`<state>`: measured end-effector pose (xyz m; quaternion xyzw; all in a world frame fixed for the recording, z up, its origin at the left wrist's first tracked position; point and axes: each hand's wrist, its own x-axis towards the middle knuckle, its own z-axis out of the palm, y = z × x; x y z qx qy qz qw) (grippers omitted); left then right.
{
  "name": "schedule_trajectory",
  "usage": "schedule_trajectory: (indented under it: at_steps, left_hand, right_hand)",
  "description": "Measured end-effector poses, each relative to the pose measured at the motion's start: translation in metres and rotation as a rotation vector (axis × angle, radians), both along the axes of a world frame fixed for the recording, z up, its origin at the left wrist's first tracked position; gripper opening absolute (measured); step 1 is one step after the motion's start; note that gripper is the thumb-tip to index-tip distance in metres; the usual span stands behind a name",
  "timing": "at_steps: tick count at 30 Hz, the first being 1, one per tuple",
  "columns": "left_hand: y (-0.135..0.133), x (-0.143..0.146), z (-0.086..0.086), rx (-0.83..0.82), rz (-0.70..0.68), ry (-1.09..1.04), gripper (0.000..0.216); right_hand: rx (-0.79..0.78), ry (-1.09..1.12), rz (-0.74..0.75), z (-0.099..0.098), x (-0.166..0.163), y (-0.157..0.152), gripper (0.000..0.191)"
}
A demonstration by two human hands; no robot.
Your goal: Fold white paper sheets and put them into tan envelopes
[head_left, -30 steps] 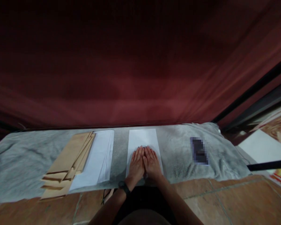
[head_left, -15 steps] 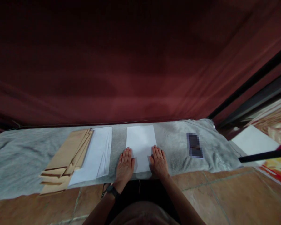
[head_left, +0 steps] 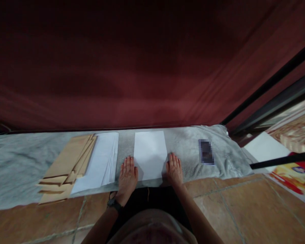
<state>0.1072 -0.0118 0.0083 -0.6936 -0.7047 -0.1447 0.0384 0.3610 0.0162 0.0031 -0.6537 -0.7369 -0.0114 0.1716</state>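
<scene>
A white sheet of paper [head_left: 150,154] lies flat on the grey cloth, straight in front of me. Flat beside its left edge rests my left hand [head_left: 128,173], fingers stretched out and holding nothing. My right hand [head_left: 174,169] lies at the sheet's right side in the same way, fingers extended and nothing in them. To the left is a stack of white paper [head_left: 101,159], slightly fanned. Several brown envelopes [head_left: 69,156] overlap that stack's left side, their flaps towards me.
The grey cloth [head_left: 188,135] covers a long narrow surface before a dark red backdrop [head_left: 147,84]. A dark, pixelated rectangular object [head_left: 206,152] lies on the cloth at right. Black bars [head_left: 274,81], a white panel [head_left: 264,149] and a colourful printed package [head_left: 297,176] are farther right. Tiled floor [head_left: 251,200] runs below.
Both hands have moved outward from the sheet, from its lower side edges onto the cloth beside it. The whole view has shifted slightly. The paper still lies flat.
</scene>
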Motion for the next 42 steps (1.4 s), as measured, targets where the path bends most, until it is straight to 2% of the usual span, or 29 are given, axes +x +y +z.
schedule_trajectory:
  at_steps: [2,6,8,13,21,29,33,38,42]
  left_hand:
    - [-0.001,0.015,0.005,-0.01,-0.055,-0.006,0.059]
    - [-0.005,0.049,0.009,-0.063,-0.273,-0.015,0.06]
    - [-0.008,0.059,0.007,-0.073,-0.306,-0.021,0.061]
    - [-0.012,0.051,0.002,-0.102,-0.26,-0.01,0.061]
    - [-0.016,0.03,0.007,-0.122,-0.162,0.023,0.059]
    - [-0.015,0.016,0.007,-0.132,-0.123,0.025,0.06]
    - [0.005,0.027,0.011,-0.102,-0.168,0.008,0.059]
    - [0.052,0.054,0.011,-0.092,-0.273,-0.02,0.058]
    - [0.087,0.06,0.008,-0.132,-0.282,-0.032,0.057]
  right_hand:
    - [0.001,0.022,0.065,0.004,-0.012,-0.003,0.056]
    - [-0.036,0.06,0.311,0.011,-0.04,-0.013,0.055]
    - [-0.049,0.058,0.364,0.011,-0.046,-0.017,0.052]
    - [-0.009,0.017,0.284,0.004,-0.033,-0.022,0.051]
    - [0.024,-0.024,0.233,-0.002,-0.006,-0.021,0.056]
    - [0.005,-0.034,0.162,-0.007,0.011,-0.022,0.058]
    - [-0.005,0.001,0.171,-0.002,-0.002,-0.005,0.056]
    - [-0.054,0.034,0.262,0.008,-0.036,0.038,0.053]
    - [-0.098,0.019,0.296,0.01,-0.052,0.069,0.051]
